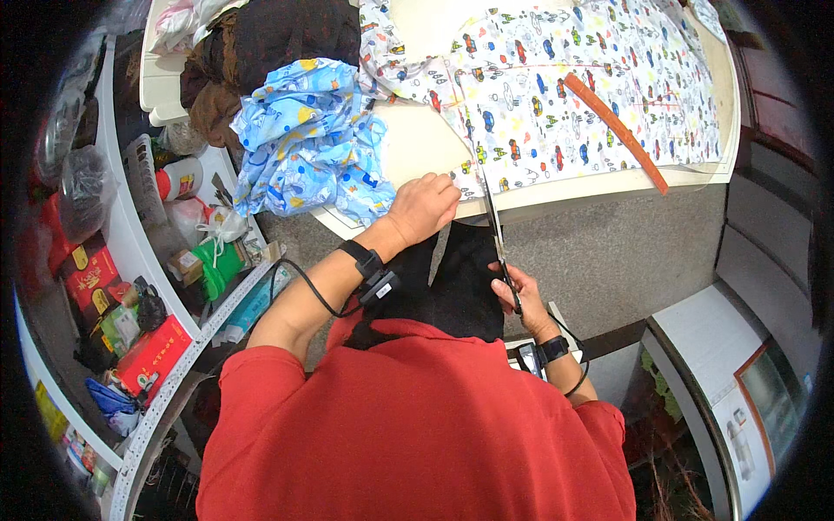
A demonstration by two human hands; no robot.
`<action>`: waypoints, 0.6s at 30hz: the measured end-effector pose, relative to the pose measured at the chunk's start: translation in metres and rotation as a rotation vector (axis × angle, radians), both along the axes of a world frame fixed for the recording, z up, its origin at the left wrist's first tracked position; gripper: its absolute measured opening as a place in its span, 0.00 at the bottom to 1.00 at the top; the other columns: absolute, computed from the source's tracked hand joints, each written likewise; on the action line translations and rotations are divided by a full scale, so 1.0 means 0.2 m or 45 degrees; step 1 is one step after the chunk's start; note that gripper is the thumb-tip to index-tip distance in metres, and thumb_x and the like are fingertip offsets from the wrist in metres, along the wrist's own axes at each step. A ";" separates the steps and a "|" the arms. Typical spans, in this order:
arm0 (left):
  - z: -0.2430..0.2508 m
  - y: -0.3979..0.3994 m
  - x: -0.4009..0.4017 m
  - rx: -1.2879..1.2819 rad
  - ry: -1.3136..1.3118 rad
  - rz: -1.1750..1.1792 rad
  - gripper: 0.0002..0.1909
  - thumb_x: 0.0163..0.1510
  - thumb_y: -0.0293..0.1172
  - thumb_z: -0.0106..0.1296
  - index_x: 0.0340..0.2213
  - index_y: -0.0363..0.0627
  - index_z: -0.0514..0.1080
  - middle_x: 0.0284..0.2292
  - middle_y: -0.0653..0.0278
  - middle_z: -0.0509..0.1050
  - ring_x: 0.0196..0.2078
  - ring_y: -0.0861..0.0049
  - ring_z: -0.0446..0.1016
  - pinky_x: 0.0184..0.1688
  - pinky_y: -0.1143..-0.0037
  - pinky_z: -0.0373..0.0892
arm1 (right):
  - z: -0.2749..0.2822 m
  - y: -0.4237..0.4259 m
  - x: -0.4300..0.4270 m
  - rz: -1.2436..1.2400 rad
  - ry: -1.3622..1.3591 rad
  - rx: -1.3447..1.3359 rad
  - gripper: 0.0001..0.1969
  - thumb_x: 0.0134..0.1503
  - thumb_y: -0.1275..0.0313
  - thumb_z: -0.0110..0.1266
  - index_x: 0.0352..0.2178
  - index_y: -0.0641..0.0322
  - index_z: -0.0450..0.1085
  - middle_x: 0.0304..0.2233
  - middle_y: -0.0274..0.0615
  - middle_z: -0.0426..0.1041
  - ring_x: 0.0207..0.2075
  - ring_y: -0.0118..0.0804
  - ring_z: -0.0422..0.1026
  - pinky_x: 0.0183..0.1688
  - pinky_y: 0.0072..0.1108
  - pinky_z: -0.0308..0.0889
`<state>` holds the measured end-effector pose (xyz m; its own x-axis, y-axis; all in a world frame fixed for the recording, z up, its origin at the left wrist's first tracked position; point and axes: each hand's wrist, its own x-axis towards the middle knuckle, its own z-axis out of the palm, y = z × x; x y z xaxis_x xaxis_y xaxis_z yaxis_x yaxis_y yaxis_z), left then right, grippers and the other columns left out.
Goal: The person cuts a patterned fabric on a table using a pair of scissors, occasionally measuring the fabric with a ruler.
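White cotton fabric (521, 117) printed with small cars and trees lies spread over the table, with red lines drawn across it. My right hand (521, 296) grips the handles of long metal scissors (494, 218) below the table's front edge. Their blades point away from me and meet the fabric near its left cut edge. At the fabric's front left corner, my left hand (427, 202) has its fingers curled, apparently pinching the cloth edge; the fingertips are partly hidden. A reddish-brown ruler (616, 133) rests slantwise on the fabric and juts past the table edge.
Crumpled light-blue printed cloth (313, 143) hangs over the left side of the cream table (417, 146). Behind it sits a dark brown cloth heap (287, 45). Metal shelves (169, 391) with boxes and bags stand at left, a white cabinet (710, 325) at right.
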<state>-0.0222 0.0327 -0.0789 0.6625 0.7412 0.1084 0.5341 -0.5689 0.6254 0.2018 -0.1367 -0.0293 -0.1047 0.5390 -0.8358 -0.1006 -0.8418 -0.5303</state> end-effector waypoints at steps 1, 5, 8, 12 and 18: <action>0.00 -0.01 0.00 0.014 -0.015 0.016 0.05 0.45 0.28 0.55 0.27 0.46 0.70 0.27 0.64 0.68 0.30 0.67 0.70 0.31 0.70 0.68 | 0.00 0.00 0.00 -0.014 0.012 -0.005 0.22 0.52 0.61 0.63 0.44 0.60 0.69 0.15 0.20 0.61 0.14 0.14 0.56 0.16 0.13 0.50; 0.01 0.00 0.00 0.015 -0.019 0.008 0.05 0.45 0.28 0.55 0.27 0.46 0.70 0.27 0.64 0.68 0.30 0.68 0.70 0.31 0.70 0.68 | 0.00 -0.01 -0.02 -0.047 -0.008 -0.056 0.19 0.51 0.63 0.63 0.42 0.60 0.70 0.14 0.20 0.61 0.12 0.15 0.55 0.14 0.13 0.48; 0.01 0.00 -0.01 0.016 0.008 -0.008 0.05 0.44 0.28 0.55 0.27 0.46 0.70 0.27 0.64 0.68 0.30 0.68 0.70 0.31 0.71 0.68 | 0.00 -0.02 -0.03 -0.006 -0.121 -0.033 0.16 0.51 0.65 0.64 0.39 0.59 0.71 0.13 0.20 0.60 0.11 0.15 0.54 0.13 0.13 0.47; 0.02 -0.01 -0.02 0.000 0.008 0.001 0.05 0.44 0.28 0.55 0.27 0.46 0.70 0.27 0.64 0.69 0.31 0.67 0.71 0.32 0.71 0.68 | 0.02 -0.02 -0.02 -0.001 -0.095 -0.066 0.16 0.51 0.64 0.64 0.39 0.60 0.72 0.13 0.20 0.60 0.11 0.14 0.54 0.13 0.13 0.47; 0.02 -0.01 -0.01 -0.006 -0.024 -0.009 0.07 0.42 0.30 0.55 0.26 0.48 0.68 0.27 0.64 0.66 0.31 0.67 0.70 0.31 0.69 0.68 | -0.01 0.06 -0.04 -0.032 -0.048 -0.003 0.19 0.53 0.64 0.62 0.43 0.61 0.70 0.12 0.20 0.59 0.12 0.15 0.55 0.14 0.14 0.48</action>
<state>-0.0246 0.0313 -0.0755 0.6655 0.7371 0.1178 0.5182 -0.5698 0.6378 0.1936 -0.1252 -0.0314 -0.0593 0.5391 -0.8402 -0.1019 -0.8405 -0.5321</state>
